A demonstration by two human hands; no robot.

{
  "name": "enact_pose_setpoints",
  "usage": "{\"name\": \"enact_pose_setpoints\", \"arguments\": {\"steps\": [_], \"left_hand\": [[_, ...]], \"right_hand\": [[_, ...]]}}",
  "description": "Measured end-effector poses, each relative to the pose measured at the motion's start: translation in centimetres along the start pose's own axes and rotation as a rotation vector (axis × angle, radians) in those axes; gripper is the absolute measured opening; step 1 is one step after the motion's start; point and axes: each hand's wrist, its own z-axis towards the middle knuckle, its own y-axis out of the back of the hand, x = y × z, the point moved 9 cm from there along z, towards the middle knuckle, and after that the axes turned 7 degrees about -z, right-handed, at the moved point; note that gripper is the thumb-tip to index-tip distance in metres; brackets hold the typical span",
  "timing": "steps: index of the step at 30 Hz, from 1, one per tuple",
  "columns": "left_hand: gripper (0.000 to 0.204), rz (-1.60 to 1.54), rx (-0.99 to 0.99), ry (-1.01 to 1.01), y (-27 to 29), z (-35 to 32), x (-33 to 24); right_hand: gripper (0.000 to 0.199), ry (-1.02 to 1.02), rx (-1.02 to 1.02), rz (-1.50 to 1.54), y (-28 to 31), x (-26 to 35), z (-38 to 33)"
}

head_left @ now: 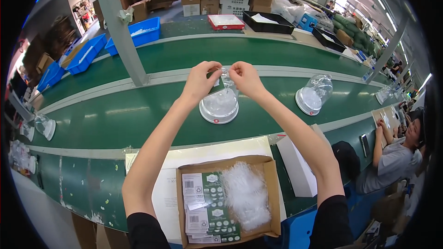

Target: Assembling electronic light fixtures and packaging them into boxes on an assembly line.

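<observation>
Both arms reach forward to a clear dome with a white base, standing on the green conveyor belt. At its top my left hand is closed in a pinch, with a small green card at its fingertips. My right hand pinches just beside it at the dome's knob; whatever is between those fingertips is too small to make out. Close to me, an open cardboard box holds green-and-white printed cards on its left side. A heap of thin clear plastic strands fills its right side.
Another clear dome stands to the right on the belt, and more are at the far left. Blue bins and black trays line the far side. A grey post rises at left. A person sits at right.
</observation>
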Motion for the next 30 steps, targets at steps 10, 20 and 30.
{"name": "enact_pose_setpoints", "arguments": {"steps": [10,20,30], "left_hand": [[0.031,0.153,-0.092,-0.157,1.3,-1.1,-0.2],[0.025,0.596,-0.279,-0.437,2.6,-2.9,-4.4],[0.016,0.273,-0.001,-0.229,0.0,-2.2,-2.0]], "right_hand": [[0.017,-0.077,0.115,0.066,-1.7,0.4,0.8],[0.018,-0.065,0.204,-0.102,-3.0,0.7,-0.2],[0.030,-0.231,0.240,0.060,-4.0,0.4,-0.3]]}}
